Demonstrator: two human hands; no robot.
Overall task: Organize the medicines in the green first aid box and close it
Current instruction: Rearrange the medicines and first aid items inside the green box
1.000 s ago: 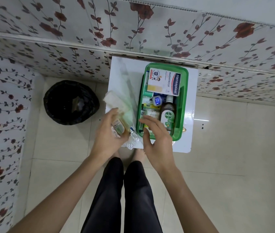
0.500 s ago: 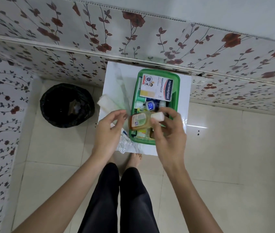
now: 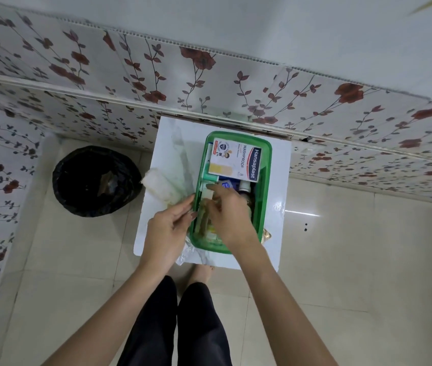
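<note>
A black bin [image 3: 96, 180] lined with a dark bag stands on the tiled floor at the far left, well apart from the small white table [image 3: 278, 215] set against the flowered wall. On the left part of the table lies a clear lid [image 3: 180, 151], and a white roll of gauze [image 3: 158, 184] rests on its near left edge. The left hand [image 3: 167, 231] hovers over the near left corner of the table, just beside the left wall of the box, with its fingers loosely curled and half open; its fingertips reach toward the box wall, and it has hold of nothing that can be made out. Crumpled clear plastic [image 3: 187, 253] shows under that hand at the table's near edge. The green first aid box [image 3: 263, 207] sits open in the middle of the table. A white plaster packet [image 3: 236, 159] lies flat across its far end, with a small blue-labelled jar [image 3: 227, 184] and a white-capped bottle [image 3: 244, 186] just nearer. The right hand [image 3: 232, 215] is down inside the near left part of the box, fingers pinched around an amber bottle [image 3: 204, 216] that stands along the left wall. Small packets beneath the hand are too hidden to tell apart.
</note>
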